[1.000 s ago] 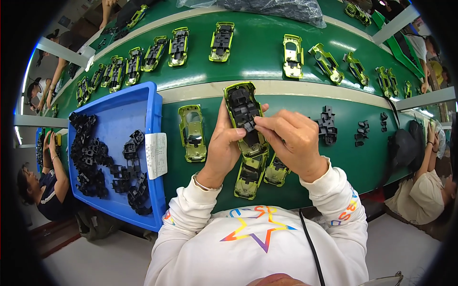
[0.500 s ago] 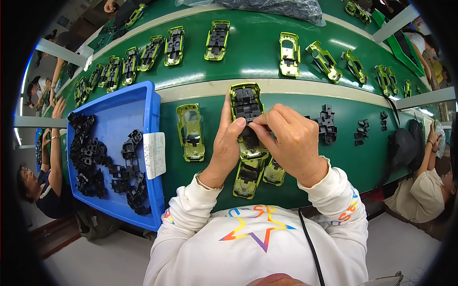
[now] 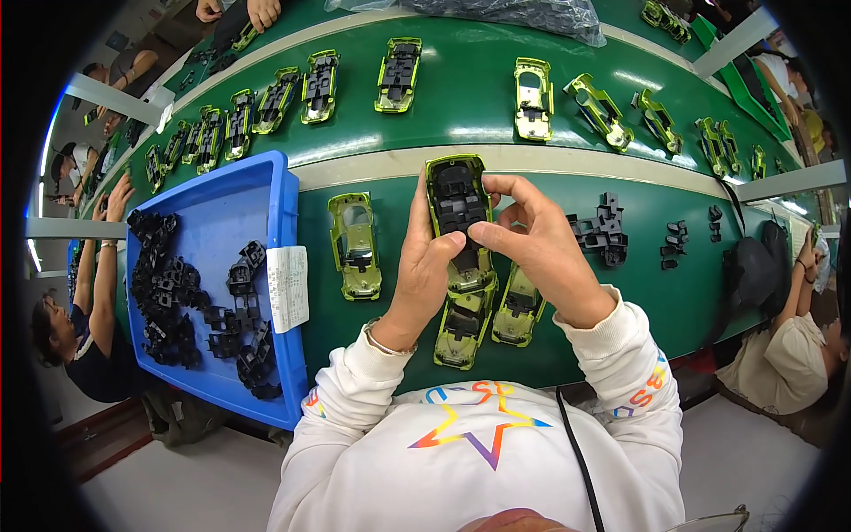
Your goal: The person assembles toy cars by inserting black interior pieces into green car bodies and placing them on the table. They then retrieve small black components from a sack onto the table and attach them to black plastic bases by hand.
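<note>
Between my hands is a yellow-green toy car body [image 3: 458,182], its open underside up and a black plastic interior piece [image 3: 456,209] set inside. My left hand [image 3: 424,277] grips its left side, thumb on the near part of the black piece. My right hand [image 3: 542,250] holds the right edge, its thumb pressing on the black piece close to the left thumb. Below the held car, two more green car bodies lie on the table, one body [image 3: 461,332] nearest my chest and another body [image 3: 518,312] by my right wrist. A further car body [image 3: 355,246] rests left of my hands.
A blue bin [image 3: 288,204] with black plastic parts [image 3: 164,288] stands at left. Right of my hands lie black interior pieces [image 3: 606,232] and small black parts [image 3: 674,244]. Car bodies [image 3: 399,75] line the green belt [image 3: 461,97] beyond. Other people work at both sides.
My right hand has opened out from a fingertip pinch over the car's middle to a hold on its right side, thumb on the black piece. Cars on the far belt have shifted slightly left.
</note>
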Motion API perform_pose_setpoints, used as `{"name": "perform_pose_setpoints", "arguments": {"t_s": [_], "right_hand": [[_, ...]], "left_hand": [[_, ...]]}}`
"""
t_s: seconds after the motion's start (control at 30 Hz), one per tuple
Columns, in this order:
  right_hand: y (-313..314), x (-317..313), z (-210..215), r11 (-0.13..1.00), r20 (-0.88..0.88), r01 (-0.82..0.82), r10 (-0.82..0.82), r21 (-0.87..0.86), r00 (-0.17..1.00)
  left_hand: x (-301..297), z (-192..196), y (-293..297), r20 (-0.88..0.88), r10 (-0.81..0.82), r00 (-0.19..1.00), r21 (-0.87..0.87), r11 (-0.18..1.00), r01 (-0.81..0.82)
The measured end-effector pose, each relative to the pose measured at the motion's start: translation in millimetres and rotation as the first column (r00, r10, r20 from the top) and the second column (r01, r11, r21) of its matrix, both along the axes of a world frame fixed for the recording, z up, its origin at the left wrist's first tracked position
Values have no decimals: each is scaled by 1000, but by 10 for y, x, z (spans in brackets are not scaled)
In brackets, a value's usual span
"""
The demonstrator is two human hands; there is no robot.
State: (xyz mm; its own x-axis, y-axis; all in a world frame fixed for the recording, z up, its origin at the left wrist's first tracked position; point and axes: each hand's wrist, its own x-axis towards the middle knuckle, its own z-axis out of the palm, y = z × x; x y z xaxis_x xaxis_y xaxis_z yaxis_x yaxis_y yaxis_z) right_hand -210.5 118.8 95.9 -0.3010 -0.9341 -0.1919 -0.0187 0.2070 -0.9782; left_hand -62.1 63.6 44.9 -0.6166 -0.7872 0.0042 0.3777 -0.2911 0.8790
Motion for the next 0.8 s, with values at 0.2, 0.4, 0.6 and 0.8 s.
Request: {"name": "perform_pose_setpoints", "arguments": {"t_s": [0.2,0.4,0.6,0.8], "right_hand": [[-104,-144,-23,992,10,-108,107,71,994],[-50,-512,-97,972,-351,19,-103,-234,931],[695,-1017,-143,966,-105,232,-244,-118,964],[1321,-1141,-131,892,-121,438,-449,-111,885]], "left_hand": [[-80,24,-54,75,65,995,46,997,-69],[-534,99,-576,92,117,989,265,954,-137],[-1100,-344,-1585,265,233,936,84,961,-264],[-1358,-620,-2293,448,470,761,-489,841,-231]]}}
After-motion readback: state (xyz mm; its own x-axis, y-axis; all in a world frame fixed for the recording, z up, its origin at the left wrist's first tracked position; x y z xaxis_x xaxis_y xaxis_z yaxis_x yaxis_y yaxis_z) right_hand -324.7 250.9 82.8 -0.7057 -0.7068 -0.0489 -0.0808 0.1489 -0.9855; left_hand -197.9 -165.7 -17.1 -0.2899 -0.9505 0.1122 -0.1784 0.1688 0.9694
